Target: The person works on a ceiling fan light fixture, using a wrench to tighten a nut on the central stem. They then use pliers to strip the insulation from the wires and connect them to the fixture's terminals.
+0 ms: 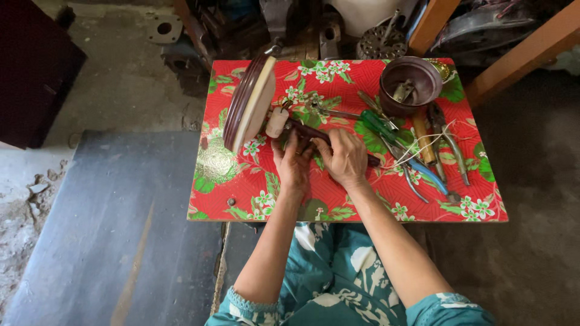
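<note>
Both hands down on a dark rod on my little work table

Head view: my left hand [292, 162] and right hand [345, 157] sit side by side, fingers curled, gripping the dark brown rod [311, 133] lying across the red floral tablecloth [362, 199]. A cream cap [277, 122] ends it, beside a round disc [249, 102] tilted on edge. Green-handled screwdriver [379, 125], pliers [450, 145] and a brown bowl [411, 84] lie right.
</note>
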